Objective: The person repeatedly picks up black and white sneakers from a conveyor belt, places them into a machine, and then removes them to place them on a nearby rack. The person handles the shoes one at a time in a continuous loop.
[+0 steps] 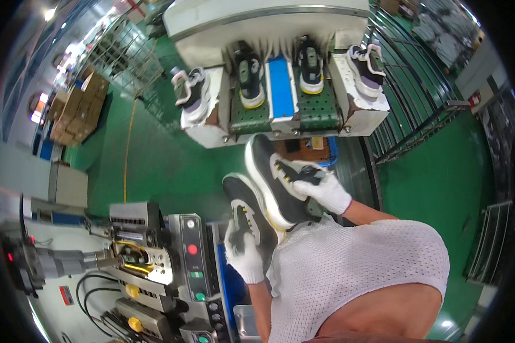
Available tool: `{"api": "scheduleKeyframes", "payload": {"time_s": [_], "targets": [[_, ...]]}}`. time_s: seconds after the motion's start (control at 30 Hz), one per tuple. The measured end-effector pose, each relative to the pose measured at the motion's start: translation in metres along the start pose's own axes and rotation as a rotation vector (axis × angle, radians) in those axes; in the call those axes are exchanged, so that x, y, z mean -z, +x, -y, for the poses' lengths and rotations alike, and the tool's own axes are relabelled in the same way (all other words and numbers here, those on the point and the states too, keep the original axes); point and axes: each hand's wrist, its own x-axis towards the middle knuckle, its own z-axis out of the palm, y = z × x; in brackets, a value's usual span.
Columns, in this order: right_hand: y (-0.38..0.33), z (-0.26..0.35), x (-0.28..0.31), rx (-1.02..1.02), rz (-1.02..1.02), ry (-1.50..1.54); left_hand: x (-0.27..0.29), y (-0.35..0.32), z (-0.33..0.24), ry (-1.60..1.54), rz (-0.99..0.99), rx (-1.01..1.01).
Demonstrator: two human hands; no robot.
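Two dark grey sneakers with white soles are in my white-gloved hands, side by side in front of me. My left hand (243, 250) is closed round the nearer left sneaker (239, 191), its fingers at the shoe's opening. Farther right, my right hand (324, 193) grips the other sneaker (263, 163) by the collar and tongue area. The soles of the two shoes lie against or very close to each other. Both toes point away from me, toward the conveyor machine (269, 23).
Two dark sneakers (250, 80) (311, 68) stand on green perforated belts (252, 119). Other sneakers (195, 94) (365, 71) sit on white side ledges. At left is a machine with a button panel (190, 251). Metal racks (418, 131) line the right; cartons (77, 108) stand far left.
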Motion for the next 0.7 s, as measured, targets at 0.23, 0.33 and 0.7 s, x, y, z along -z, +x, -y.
{"api": "scheduleKeyframes", "payload": {"time_s": [0.23, 0.33, 0.7], "targets": [[0.058, 0.030, 0.076, 0.182, -0.522, -0.171, -0.095, 0.141, -0.064, 0.192, 0.280, -0.126], [0.079, 0.025, 0.083, 0.193, -0.652, -0.435, -0.117, 0.190, -0.065, 0.302, 0.337, -0.175], [0.130, -0.011, 0.059, 0.297, -0.685, -0.762, -0.153, 0.220, 0.010, 0.386, 0.340, -0.474]]}}
